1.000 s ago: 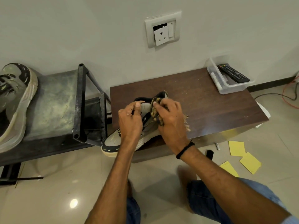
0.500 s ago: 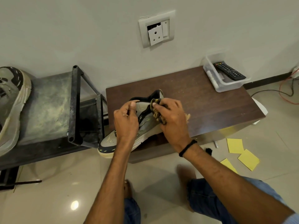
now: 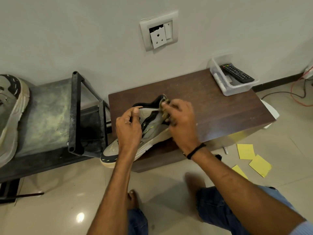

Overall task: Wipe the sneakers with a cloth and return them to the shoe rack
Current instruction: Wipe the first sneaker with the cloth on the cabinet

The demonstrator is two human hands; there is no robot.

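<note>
Head view: sneaker (image 3: 153, 126) on brown surface (image 3: 220, 107), toe overhanging.
Left grip (image 3: 129, 131): curled round sneaker collar.
Right grip (image 3: 182, 122): pinches cloth (image 3: 164, 114) against heel.

The right hand (image 3: 183, 123) covers most of the cloth (image 3: 163, 114). The left hand (image 3: 128, 130) hides part of the sneaker (image 3: 152, 123). The left edge cuts off the second sneaker (image 3: 10, 116) and the rack (image 3: 45, 112).

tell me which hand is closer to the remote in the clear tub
Right. The right hand, holding the cloth against the sneaker heel, is on the remote side; the left hand grips the sneaker farther away, toward the shoe rack.
</note>
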